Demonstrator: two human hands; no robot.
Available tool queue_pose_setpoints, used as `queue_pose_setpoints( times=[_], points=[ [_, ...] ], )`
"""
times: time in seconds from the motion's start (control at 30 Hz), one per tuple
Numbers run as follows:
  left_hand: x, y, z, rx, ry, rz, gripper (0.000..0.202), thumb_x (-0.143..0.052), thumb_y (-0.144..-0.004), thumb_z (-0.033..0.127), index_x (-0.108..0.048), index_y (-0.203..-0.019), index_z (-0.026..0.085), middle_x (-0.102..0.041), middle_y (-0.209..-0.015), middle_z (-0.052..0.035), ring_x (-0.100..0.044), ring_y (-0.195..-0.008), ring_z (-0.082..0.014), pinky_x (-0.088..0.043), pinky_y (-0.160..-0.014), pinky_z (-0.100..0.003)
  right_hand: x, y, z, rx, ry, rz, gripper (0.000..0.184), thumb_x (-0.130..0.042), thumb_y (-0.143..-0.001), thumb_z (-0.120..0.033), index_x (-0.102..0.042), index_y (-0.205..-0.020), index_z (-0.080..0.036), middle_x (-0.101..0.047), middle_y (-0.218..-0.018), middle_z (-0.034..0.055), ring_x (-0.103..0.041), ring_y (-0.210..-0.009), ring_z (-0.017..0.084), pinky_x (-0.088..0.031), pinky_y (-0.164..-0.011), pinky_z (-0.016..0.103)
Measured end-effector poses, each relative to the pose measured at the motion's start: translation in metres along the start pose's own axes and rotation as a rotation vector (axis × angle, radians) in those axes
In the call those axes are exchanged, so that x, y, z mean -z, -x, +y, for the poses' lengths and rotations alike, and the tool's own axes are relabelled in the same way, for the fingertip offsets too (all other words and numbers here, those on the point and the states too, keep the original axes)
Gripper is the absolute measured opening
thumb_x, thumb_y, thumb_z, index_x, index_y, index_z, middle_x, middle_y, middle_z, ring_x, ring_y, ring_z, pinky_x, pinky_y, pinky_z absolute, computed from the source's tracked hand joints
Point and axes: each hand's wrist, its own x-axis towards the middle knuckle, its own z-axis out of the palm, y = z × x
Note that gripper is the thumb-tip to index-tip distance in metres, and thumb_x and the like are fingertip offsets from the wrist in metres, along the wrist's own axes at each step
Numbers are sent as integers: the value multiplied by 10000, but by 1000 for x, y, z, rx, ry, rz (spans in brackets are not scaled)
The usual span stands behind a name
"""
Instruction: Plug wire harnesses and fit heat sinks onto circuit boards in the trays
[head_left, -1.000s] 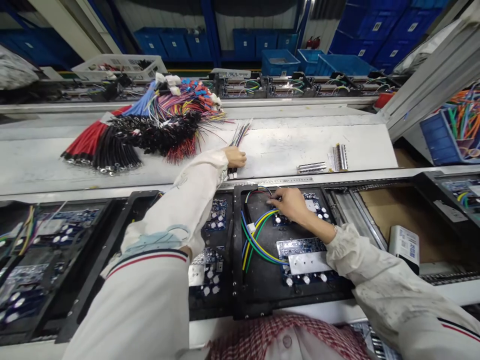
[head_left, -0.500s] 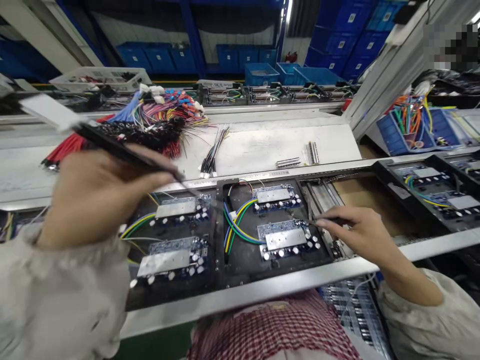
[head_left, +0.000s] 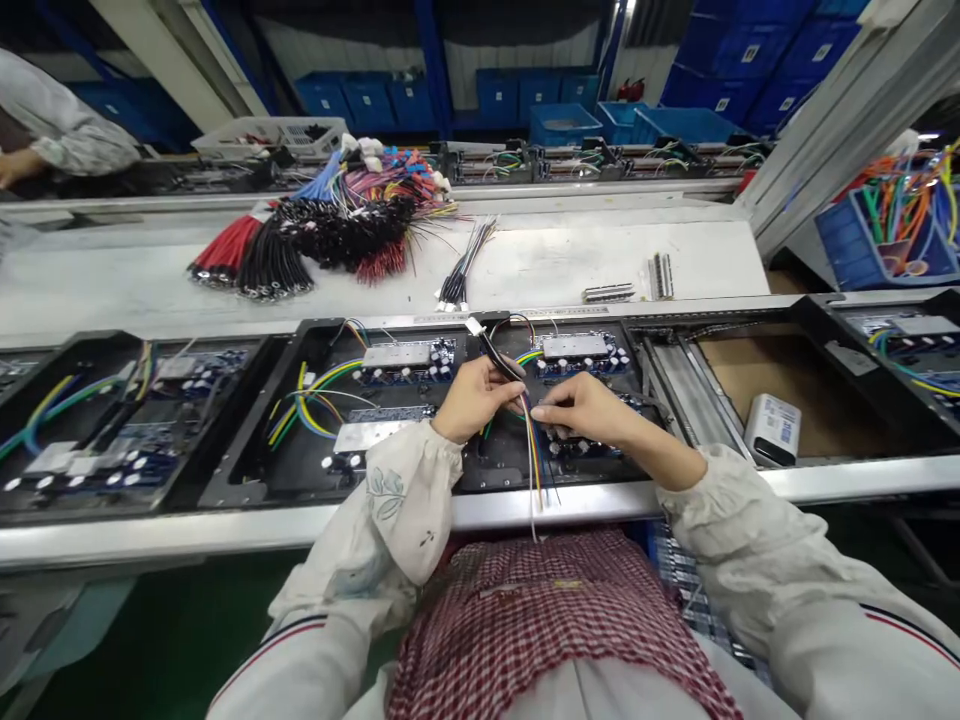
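My left hand [head_left: 472,400] and right hand [head_left: 581,408] have come together over the black circuit-board tray [head_left: 251,450], both pinching one thin wire harness [head_left: 501,358].

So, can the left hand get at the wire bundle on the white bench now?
Probably yes: the left hand holds a harness, but only the rim of the black tray lies between it and the bundle, and the way above looks free.

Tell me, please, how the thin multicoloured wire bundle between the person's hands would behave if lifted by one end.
Its loose thin yellow and orange wires would probably flop, as they droop freely. The black-sleeved section seems stiffer, standing out straight.
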Motion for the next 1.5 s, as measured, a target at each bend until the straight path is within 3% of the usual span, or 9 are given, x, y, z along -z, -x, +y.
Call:
queue_pose_setpoints(
  times=[0.2, 0.37, 0.43, 0.53, 0.6, 0.73, 1.5],
  points=[
    [-1, 1, -8, -26, -25, -5, 341, -783, -573, 274, -539, -774, 146, -593, -566, 29, -593, -452, -132, -511, -459, -249, -4, 1, 0, -9, 3, -24, 255, -589, -769, -383, -613, -677, -145, -526, -493, -35, -428, -410, 72, -301, -397, 200],
    [5, 3, -7, -80, 5, 36, 329, -747, -621, 293, -504, -798, 158, -584, -592, 30, -592, -475, -130, -526, -462, -261, 2, 32, -2, -48, 102, -234, 168, -621, -740, -295, -601, -647, -156, -600, -541, -14, -521, -475, 95, -359, -453, 202],
    [8, 1, -8, -108, 27, 64, 341, -739, -633, 308, -485, -811, 167, -581, -601, 35, -591, -486, -125, -531, -460, -259, 4, 31, 3, -71, 103, -63, 187, -591, -777, -323, -618, -697, -156, -645, -588, 12, -569, -505, 120, -396, -482, 220],
    [12, -2, -12, -113, 54, 80, 363, -736, -635, 321, -460, -821, 177, -565, -583, 50, -580, -474, -116, -522, -442, -244, 1, 8, 16, -34, 318, 369, 139, -628, -757, -286, -657, -742, -151, -681, -672, 42, -612, -593, 148, -424, -563, 246],
    [13, -3, -14, -115, 71, 102, 374, -741, -628, 318, -453, -822, 180, -554, -581, 59, -579, -474, -109, -518, -441, -232, -2, -8, 25, -18, 473, 457, 101, -662, -727, -245, -683, -737, -147, -687, -687, 49, -612, -625, 158, -416, -594, 254],
    [16, -5, -17, -121, 92, 147, 385, -750, -612, 313, -453, -816, 178, -549, -601, 62, -573, -474, -92, -512, -441, -214, -6, -20, 35, -5, 506, 439, 115, -668, -728, -243, -708, -774, -145, -697, -714, 48, -601, -632, 154, -404, -601, 250],
    [16, -6, -16, -127, 119, 197, 378, -755, -599, 293, -457, -798, 171, -538, -579, 68, -562, -461, -89, -495, -432, -212, -6, -20, 33, -65, 568, 362, 156, -648, -759, -288, -721, -827, -169, -711, -786, 53, -628, -708, 186, -415, -655, 273]
  ],
)
